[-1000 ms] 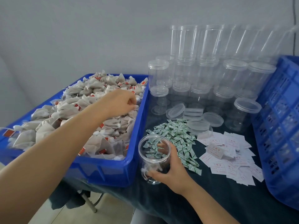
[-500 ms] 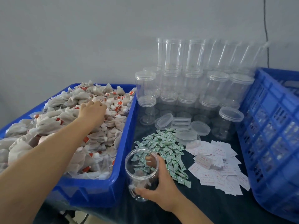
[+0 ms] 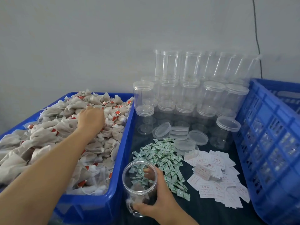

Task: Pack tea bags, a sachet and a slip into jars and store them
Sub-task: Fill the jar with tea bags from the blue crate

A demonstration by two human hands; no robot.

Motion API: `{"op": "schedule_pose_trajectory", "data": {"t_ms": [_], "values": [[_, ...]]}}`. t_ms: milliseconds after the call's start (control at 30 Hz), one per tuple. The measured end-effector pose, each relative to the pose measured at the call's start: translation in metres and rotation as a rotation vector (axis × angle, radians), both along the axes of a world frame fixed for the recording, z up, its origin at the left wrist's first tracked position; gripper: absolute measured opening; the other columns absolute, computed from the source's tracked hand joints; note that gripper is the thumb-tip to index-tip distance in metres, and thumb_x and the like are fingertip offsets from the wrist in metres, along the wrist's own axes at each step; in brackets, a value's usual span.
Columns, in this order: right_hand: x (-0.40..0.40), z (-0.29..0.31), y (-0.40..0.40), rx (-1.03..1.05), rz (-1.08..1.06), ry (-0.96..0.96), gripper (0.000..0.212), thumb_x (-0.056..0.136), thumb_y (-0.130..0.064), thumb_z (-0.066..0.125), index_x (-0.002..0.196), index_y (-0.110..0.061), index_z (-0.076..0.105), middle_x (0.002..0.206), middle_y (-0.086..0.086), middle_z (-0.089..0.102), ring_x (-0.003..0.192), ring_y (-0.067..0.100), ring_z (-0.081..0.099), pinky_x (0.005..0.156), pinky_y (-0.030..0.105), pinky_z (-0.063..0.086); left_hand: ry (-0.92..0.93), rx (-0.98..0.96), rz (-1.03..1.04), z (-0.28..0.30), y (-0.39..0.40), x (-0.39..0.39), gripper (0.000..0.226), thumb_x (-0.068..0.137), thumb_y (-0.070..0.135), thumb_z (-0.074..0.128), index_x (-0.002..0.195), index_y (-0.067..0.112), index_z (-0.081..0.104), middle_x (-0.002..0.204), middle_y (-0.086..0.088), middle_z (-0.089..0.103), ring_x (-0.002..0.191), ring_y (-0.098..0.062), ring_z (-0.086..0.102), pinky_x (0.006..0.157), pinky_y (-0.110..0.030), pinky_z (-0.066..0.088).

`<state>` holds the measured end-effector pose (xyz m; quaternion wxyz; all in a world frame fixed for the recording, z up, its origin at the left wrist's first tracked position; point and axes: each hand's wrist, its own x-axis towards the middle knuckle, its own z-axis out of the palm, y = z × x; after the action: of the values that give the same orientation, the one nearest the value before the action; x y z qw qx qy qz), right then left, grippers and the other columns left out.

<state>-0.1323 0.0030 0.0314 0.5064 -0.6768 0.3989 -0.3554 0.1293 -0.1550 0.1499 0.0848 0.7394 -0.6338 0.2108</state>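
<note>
Tea bags [image 3: 61, 135] lie heaped in a blue bin [image 3: 125, 143] at the left of the tabletop [image 3: 203, 207], pale pouches with red tags pointing every way, so the pile has no common axis. The left hand [image 3: 90, 118] rests knuckles-up on the heap; its fingers dig down among the bags, and whether they pinch one cannot be told. Just right of the bin, the right hand [image 3: 155, 198] grips an open clear jar [image 3: 139, 187], fingers wrapped round its wall. The jar stands nearly upright, long axis vertical, mouth up and tipped slightly toward the camera; something pale seems to lie at its bottom. The filling step appears to be in hand: next, lift bags across the bin wall into the mouth. Green sachets [image 3: 162, 158] and paper slips [image 3: 215, 176] wait beside the jar, lidded jars [image 3: 191, 101] behind, a blue crate [image 3: 267, 135] at right.
</note>
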Motion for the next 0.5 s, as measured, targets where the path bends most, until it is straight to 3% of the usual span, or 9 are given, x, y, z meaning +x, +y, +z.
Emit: {"op": "schedule_pose_trajectory", "data": {"t_ms": [100,233,333,500], "values": [[0.001,-0.003,0.000,0.016,-0.001,-0.010,0.098,0.058,-0.056,0.090,0.131,-0.067,0.024,0.128,-0.041,0.040,0.126,-0.014,0.042,0.098,0.011,0.044,0.142,-0.059,-0.074,0.005,0.006,0.003,0.032,0.093,0.017,0.051,0.062,0.012,0.054,0.068,-0.003,0.054,0.087,-0.027,0.057,0.078,-0.040,0.049],[0.002,-0.006,0.000,0.003,-0.017,0.006,0.097,0.061,-0.052,0.089,0.128,-0.071,0.022,0.127,-0.043,0.039,0.125,-0.017,0.040,0.093,0.002,0.039,0.325,-0.123,-0.181,0.018,0.011,0.009,0.013,0.089,0.025,0.064,0.092,0.017,0.073,0.105,-0.004,0.068,0.107,-0.025,0.057,0.088,-0.040,0.046],[0.002,-0.005,0.000,-0.004,-0.027,0.005,0.096,0.053,-0.066,0.086,0.126,-0.071,0.024,0.125,-0.043,0.040,0.123,-0.018,0.041,0.091,0.000,0.038,0.519,-0.169,-0.265,0.023,0.014,0.015,0.009,0.087,0.019,0.067,0.091,0.019,0.075,0.114,-0.002,0.067,0.114,-0.021,0.056,0.095,-0.035,0.040],[0.003,-0.008,-0.001,-0.019,-0.027,-0.012,0.092,0.056,-0.060,0.088,0.124,-0.071,0.027,0.126,-0.041,0.041,0.126,-0.017,0.040,0.093,0.001,0.037,0.620,-0.146,-0.338,0.024,0.023,0.021,0.008,0.084,0.016,0.070,0.083,0.024,0.071,0.088,0.010,0.061,0.088,-0.011,0.055,0.082,-0.026,0.038]]}}
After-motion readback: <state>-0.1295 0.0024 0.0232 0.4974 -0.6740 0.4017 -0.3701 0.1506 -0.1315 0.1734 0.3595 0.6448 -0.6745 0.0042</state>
